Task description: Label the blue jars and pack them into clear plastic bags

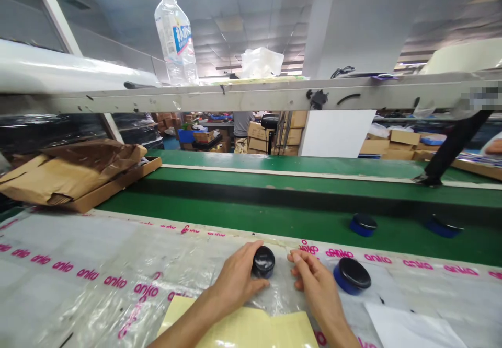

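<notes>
My left hand is wrapped round the side of a small round container with a black lid, above the plastic-covered table. To its right, my right hand has its thumb and forefinger pinched together; whatever they hold, if anything, is too small to make out. Just right of that hand stands a blue container with a black lid. Below both wrists lies a yellow sheet.
Two more blue containers stand on the green belt. A cardboard tray with brown paper sits at left. White paper lies at lower right. A plastic bottle stands on the overhead shelf.
</notes>
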Available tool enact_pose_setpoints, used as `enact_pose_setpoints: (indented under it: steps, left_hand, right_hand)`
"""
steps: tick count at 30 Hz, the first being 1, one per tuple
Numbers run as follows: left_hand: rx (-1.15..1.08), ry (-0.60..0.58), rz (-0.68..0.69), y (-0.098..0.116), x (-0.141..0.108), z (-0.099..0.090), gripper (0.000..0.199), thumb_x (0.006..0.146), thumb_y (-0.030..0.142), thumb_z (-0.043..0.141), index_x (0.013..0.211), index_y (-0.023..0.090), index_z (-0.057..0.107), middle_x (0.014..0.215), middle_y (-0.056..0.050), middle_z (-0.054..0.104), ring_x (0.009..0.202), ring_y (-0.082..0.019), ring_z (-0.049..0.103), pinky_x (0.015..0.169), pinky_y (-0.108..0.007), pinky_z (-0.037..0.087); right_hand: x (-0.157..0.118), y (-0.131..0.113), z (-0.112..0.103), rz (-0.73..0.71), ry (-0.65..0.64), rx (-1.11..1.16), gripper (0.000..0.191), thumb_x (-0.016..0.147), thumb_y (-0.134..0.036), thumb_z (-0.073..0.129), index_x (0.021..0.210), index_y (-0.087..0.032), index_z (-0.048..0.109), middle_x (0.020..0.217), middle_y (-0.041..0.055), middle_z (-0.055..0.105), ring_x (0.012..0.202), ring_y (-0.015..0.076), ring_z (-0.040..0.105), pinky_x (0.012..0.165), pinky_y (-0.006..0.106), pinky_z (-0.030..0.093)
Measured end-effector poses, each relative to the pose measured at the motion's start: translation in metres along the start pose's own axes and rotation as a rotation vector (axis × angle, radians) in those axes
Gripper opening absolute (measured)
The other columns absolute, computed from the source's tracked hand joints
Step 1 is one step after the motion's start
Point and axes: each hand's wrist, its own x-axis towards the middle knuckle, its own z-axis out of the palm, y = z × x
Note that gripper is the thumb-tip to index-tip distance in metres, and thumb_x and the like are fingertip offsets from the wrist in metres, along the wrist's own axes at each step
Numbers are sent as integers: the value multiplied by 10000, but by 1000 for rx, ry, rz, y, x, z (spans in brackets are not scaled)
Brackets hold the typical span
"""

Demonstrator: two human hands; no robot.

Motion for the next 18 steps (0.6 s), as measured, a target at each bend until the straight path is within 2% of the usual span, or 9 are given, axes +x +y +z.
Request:
enact_pose_setpoints:
  steps: [3, 6, 10, 13, 15, 17, 18]
  left_hand:
    - [26, 6, 16, 1, 0, -10, 651, 690, 107, 780, 1296, 254, 592, 1286, -66, 681, 1170, -310, 640, 1003, -411, 489]
    - [43, 40, -23, -8, -5, -39, 606, 715, 126, 735, 1286, 267, 591, 1268, -52, 695, 1141, -300, 654, 989, -402, 492]
    - [189, 187, -181, -45, -18, -98, 557, 754, 264, 684, 1298, 248, 566, 1327, -70, 671, 1197, -328, 630, 1034, -440, 470]
    - [358, 281, -293, -78, -34, -136, 563, 763, 376, 653, 1302, 240, 561, 1338, -96, 667, 1182, -378, 637, 989, -469, 493]
    - [397, 275, -338, -94, -45, -152, 586, 756, 403, 645, 1307, 220, 566, 1313, -110, 682, 1144, -398, 659, 949, -463, 521]
    - [378, 261, -358, -102, -52, -158, 620, 749, 424, 652, 1322, 202, 565, 1260, -114, 709, 1082, -397, 691, 905, -445, 549]
    - [366, 266, -362, -103, -53, -158, 643, 742, 436, 665, 1329, 194, 565, 1238, -117, 719, 1061, -398, 701, 890, -442, 559]
  right_hand:
    - [-3, -1, -2, -19, 17, -37, 502, 862, -624, 535, 1013, -179, 708, 914, 97, 747, 782, 265, 675, 605, 333, 527]
    - [-3, -12, -15, -63, 42, -89, 516, 872, -639, 525, 1043, -185, 704, 955, 97, 754, 810, 270, 666, 667, 353, 521]
    - [-1, -34, -67, -147, 137, -246, 486, 860, -642, 538, 1051, -232, 717, 1045, 80, 754, 938, 285, 675, 844, 380, 498]
    - [2, -37, -111, -47, 291, -519, 628, 798, -722, 488, 1158, -249, 691, 1120, 98, 740, 890, 319, 695, 822, 455, 507]
    - [4, -27, -129, -37, 277, -716, 729, 777, -724, 483, 1293, -228, 623, 1277, 130, 689, 1082, 376, 658, 847, 498, 508]
    - [6, -12, -135, -49, 189, -847, 784, 774, -668, 502, 1393, -190, 543, 1396, 147, 623, 1261, 392, 568, 892, 511, 506]
    - [6, -5, -134, -53, 140, -880, 779, 783, -627, 503, 1417, -173, 517, 1415, 151, 609, 1292, 387, 549, 907, 509, 505]
